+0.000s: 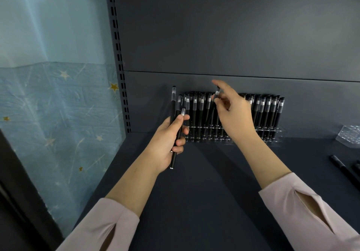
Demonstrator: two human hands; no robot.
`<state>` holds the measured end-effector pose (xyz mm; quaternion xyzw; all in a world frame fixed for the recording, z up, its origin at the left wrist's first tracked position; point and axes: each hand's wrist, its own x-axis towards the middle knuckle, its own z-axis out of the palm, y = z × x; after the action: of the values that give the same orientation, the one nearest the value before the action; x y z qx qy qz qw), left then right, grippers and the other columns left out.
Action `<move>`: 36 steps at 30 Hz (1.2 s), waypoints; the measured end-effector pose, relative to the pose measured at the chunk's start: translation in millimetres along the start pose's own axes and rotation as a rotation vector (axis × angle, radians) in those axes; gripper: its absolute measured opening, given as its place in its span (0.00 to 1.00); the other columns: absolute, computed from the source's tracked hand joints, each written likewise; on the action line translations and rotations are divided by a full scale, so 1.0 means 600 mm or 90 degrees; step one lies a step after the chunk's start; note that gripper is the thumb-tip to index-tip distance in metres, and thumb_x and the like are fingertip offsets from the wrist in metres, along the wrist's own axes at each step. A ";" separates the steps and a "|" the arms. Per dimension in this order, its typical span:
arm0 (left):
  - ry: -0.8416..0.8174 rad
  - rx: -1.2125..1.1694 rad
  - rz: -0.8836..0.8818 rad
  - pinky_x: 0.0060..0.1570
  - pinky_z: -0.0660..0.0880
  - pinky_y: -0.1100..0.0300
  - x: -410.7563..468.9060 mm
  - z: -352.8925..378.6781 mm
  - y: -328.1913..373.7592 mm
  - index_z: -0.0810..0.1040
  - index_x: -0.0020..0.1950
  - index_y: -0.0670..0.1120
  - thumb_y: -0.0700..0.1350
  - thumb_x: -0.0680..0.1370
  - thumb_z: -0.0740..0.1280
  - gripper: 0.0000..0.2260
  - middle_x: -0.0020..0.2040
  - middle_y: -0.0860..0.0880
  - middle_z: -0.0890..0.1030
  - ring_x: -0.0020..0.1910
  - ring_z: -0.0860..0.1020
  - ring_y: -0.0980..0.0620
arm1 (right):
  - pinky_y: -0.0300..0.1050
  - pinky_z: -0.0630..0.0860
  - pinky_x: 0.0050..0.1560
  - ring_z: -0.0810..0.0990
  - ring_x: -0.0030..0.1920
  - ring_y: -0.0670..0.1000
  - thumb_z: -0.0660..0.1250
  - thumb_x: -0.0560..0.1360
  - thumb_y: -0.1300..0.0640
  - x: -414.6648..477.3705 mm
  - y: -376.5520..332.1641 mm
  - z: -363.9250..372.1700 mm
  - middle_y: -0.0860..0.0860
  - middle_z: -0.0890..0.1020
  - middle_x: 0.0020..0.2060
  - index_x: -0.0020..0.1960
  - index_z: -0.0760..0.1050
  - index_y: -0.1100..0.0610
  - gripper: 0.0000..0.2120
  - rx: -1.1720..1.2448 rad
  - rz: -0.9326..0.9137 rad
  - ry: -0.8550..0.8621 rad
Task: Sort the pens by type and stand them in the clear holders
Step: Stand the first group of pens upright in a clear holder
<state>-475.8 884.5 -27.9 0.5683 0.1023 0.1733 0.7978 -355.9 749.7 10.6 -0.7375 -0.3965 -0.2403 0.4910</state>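
My right hand [231,112] pinches one pen [216,93] near its capped end, upright, over the middle of the clear holder [280,132]. I judge the next move to be a short straight drop along the pen's own long axis into a slot just below the fingers (which slot is free I cannot tell, since the hand hides that stretch). My left hand [169,139] grips a bundle of pens [173,102], also upright, just beside the holder's left end, so the right is the hand nearer the slots.
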 end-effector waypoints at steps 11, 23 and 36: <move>0.005 -0.031 -0.035 0.17 0.58 0.66 0.004 0.007 0.001 0.77 0.58 0.43 0.44 0.83 0.57 0.11 0.29 0.53 0.76 0.22 0.64 0.58 | 0.22 0.66 0.42 0.70 0.38 0.45 0.58 0.79 0.69 -0.004 0.013 0.016 0.54 0.71 0.48 0.77 0.59 0.50 0.30 -0.072 0.019 -0.112; -0.039 0.010 0.047 0.28 0.71 0.67 -0.003 0.013 0.001 0.76 0.56 0.41 0.44 0.79 0.67 0.09 0.44 0.46 0.86 0.30 0.74 0.59 | 0.30 0.72 0.55 0.77 0.49 0.39 0.65 0.79 0.53 -0.012 -0.030 -0.007 0.44 0.80 0.51 0.62 0.77 0.47 0.13 0.105 0.086 -0.152; 0.050 0.185 0.044 0.28 0.70 0.65 -0.002 0.000 -0.013 0.81 0.57 0.49 0.54 0.81 0.62 0.13 0.36 0.55 0.81 0.28 0.72 0.59 | 0.37 0.78 0.41 0.84 0.43 0.49 0.66 0.77 0.63 -0.003 -0.021 -0.044 0.50 0.83 0.40 0.49 0.77 0.57 0.03 0.435 0.296 0.010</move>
<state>-475.5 881.5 -35.4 0.6739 0.1381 0.2065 0.6958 -366.2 727.6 26.7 -0.5999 -0.2726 0.0168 0.7520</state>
